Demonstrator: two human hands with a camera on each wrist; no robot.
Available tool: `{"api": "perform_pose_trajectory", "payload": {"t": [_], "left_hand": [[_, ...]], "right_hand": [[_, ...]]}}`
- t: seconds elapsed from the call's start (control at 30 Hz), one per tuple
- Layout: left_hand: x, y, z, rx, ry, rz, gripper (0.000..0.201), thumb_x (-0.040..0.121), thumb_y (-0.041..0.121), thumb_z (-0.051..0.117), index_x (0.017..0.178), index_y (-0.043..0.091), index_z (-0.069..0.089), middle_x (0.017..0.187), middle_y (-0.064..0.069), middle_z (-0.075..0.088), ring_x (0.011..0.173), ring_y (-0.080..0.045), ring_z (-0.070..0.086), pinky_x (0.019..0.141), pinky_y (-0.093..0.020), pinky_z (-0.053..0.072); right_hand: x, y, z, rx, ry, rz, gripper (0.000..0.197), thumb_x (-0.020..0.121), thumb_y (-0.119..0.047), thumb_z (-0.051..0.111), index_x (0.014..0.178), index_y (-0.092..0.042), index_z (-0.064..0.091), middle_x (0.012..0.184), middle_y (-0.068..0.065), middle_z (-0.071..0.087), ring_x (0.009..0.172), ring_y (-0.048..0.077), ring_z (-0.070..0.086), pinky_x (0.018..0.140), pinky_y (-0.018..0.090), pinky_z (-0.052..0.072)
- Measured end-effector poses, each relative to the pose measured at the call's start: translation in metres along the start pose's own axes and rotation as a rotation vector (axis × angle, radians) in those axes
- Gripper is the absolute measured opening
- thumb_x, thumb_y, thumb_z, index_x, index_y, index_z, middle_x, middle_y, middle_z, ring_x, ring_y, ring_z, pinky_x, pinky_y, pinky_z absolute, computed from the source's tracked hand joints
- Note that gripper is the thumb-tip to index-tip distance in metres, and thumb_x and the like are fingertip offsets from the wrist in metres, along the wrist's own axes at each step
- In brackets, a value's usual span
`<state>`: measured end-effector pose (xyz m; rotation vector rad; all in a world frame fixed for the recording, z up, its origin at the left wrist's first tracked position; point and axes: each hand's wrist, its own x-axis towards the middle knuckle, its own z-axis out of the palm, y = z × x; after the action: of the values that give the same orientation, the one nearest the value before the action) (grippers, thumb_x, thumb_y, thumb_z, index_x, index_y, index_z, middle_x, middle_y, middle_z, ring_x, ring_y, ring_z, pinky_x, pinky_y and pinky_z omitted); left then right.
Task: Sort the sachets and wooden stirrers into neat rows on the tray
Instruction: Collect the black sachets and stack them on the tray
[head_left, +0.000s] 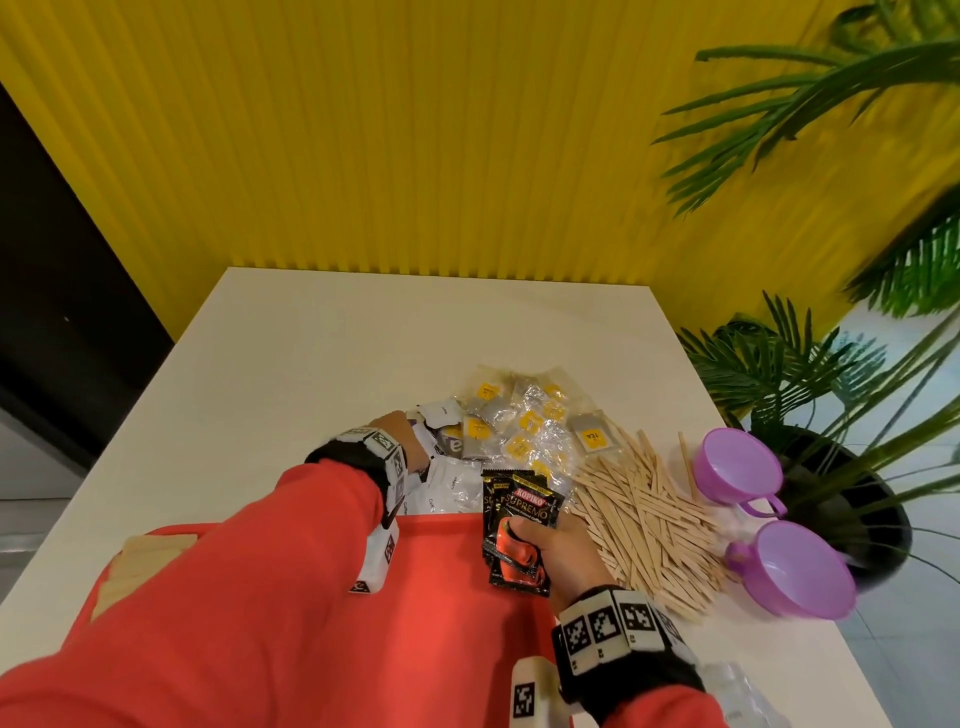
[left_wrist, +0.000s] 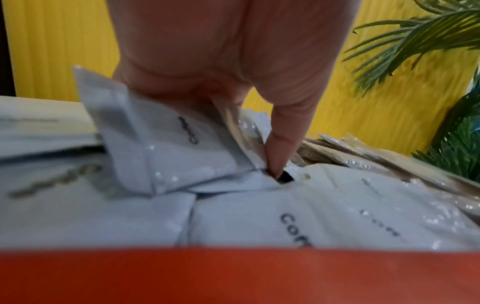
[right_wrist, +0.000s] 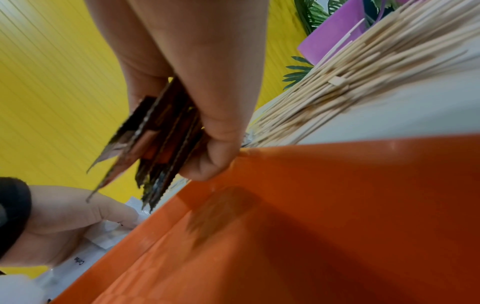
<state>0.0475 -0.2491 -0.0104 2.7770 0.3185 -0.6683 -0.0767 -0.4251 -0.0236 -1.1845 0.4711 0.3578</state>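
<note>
Barely started by the look of it — right hand (head_left: 550, 545) clutching a fan of black coffee sachets (head_left: 514, 525) over the red tray (head_left: 447, 597), left hand (left_wrist: 221, 67) pinching white sachets (left_wrist: 161, 144) at 11 o'clock, stirrers (head_left: 649, 525) heaped loose at 3 — few stirrers on tray's left.

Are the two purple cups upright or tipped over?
Tipped. Both purple plastic cups lie on their sides at the white table's right edge, open mouths showing.
</note>
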Motion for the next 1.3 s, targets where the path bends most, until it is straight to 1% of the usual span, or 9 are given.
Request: {"api": "perform_pose_trajectory", "payload": {"t": [0.1, 0.2, 0.27, 0.4, 0.5, 0.73, 0.97, 1.1, 1.3], "left_hand": [[0.003, -0.002, -0.002, -0.078, -0.032, 0.029, 0.007, 0.085, 0.012, 0.055, 0.087, 0.005, 0.057, 0.089, -0.007, 0.061, 0.099, -0.025, 0.062, 0.060, -0.023, 0.040], [-0.001, -0.007, -0.010, -0.238, 0.041, -0.009, 0.033, 0.082, 0.012, 0.062, 0.112, 0.001, 0.054, 0.109, -0.014, 0.062, 0.101, -0.028, 0.059, 0.074, -0.027, 0.043], [-0.006, -0.010, -0.018, -0.286, 0.012, -0.012, 0.031, 0.087, 0.013, 0.054, 0.114, -0.001, 0.059, 0.115, -0.017, 0.062, 0.106, -0.031, 0.059, 0.080, -0.028, 0.045], [-0.009, -0.018, -0.029, -0.423, 0.041, 0.014, 0.019, 0.087, 0.009, 0.050, 0.068, 0.005, 0.054, 0.088, -0.014, 0.056, 0.084, -0.025, 0.052, 0.060, -0.027, 0.038], [-0.009, -0.028, -0.029, -0.576, 0.110, 0.017, 0.025, 0.084, 0.007, 0.057, 0.060, 0.011, 0.048, 0.077, -0.008, 0.053, 0.079, -0.022, 0.049, 0.060, -0.025, 0.035], [-0.021, -0.042, -0.027, -0.792, 0.254, 0.052, 0.031, 0.074, 0.014, 0.075, 0.057, 0.016, 0.049, 0.060, 0.002, 0.048, 0.060, -0.016, 0.045, 0.050, -0.023, 0.033], [-0.034, -0.044, -0.037, -0.938, 0.335, 0.066, 0.023, 0.083, 0.002, 0.058, 0.064, 0.014, 0.052, 0.064, 0.002, 0.049, 0.068, -0.019, 0.047, 0.051, -0.020, 0.035], [-0.039, -0.046, -0.036, -0.944, 0.345, 0.102, 0.031, 0.078, 0.000, 0.067, 0.060, 0.017, 0.050, 0.062, 0.004, 0.049, 0.059, -0.012, 0.044, 0.045, -0.010, 0.035], [-0.038, -0.052, -0.029, -0.982, 0.370, 0.010, 0.039, 0.064, 0.018, 0.084, 0.054, 0.015, 0.047, 0.058, -0.003, 0.051, 0.062, -0.019, 0.048, 0.061, -0.031, 0.046]], "right_hand": [[0.002, 0.001, 0.000, 0.032, -0.024, 0.007, 0.018, 0.086, 0.008, 0.051, 0.079, -0.008, 0.049, 0.049, 0.000, 0.056, 0.039, 0.012, 0.053, 0.040, 0.024, 0.042], [-0.001, 0.000, 0.003, 0.013, -0.013, 0.000, 0.018, 0.087, 0.008, 0.051, 0.077, -0.008, 0.052, 0.047, 0.000, 0.056, 0.038, 0.012, 0.053, 0.040, 0.024, 0.042], [-0.004, 0.000, 0.006, -0.002, -0.009, -0.006, 0.019, 0.088, 0.007, 0.050, 0.076, -0.007, 0.053, 0.046, 0.000, 0.056, 0.037, 0.012, 0.053, 0.039, 0.024, 0.042], [-0.009, -0.003, 0.010, -0.035, 0.025, -0.021, 0.016, 0.087, 0.008, 0.052, 0.079, -0.005, 0.056, 0.048, 0.001, 0.061, 0.040, 0.013, 0.058, 0.039, 0.023, 0.046], [-0.012, -0.003, 0.013, -0.024, 0.012, -0.013, 0.015, 0.087, 0.007, 0.052, 0.080, -0.006, 0.056, 0.048, 0.002, 0.061, 0.039, 0.014, 0.058, 0.039, 0.024, 0.047], [-0.018, -0.003, 0.014, -0.026, 0.012, -0.016, 0.017, 0.088, 0.008, 0.050, 0.078, -0.006, 0.056, 0.045, 0.001, 0.060, 0.038, 0.012, 0.058, 0.039, 0.021, 0.047], [-0.022, -0.004, 0.013, -0.043, 0.028, -0.033, 0.016, 0.087, 0.007, 0.052, 0.081, -0.006, 0.059, 0.053, 0.003, 0.066, 0.045, 0.015, 0.063, 0.044, 0.025, 0.052], [-0.023, 0.000, 0.012, -0.028, 0.019, -0.021, 0.015, 0.088, 0.006, 0.051, 0.081, -0.006, 0.056, 0.046, 0.000, 0.059, 0.038, 0.012, 0.057, 0.040, 0.023, 0.047], [-0.023, 0.004, 0.009, 0.000, 0.000, -0.016, 0.015, 0.088, 0.006, 0.050, 0.080, -0.006, 0.054, 0.047, 0.001, 0.057, 0.037, 0.012, 0.054, 0.039, 0.023, 0.044]]}}
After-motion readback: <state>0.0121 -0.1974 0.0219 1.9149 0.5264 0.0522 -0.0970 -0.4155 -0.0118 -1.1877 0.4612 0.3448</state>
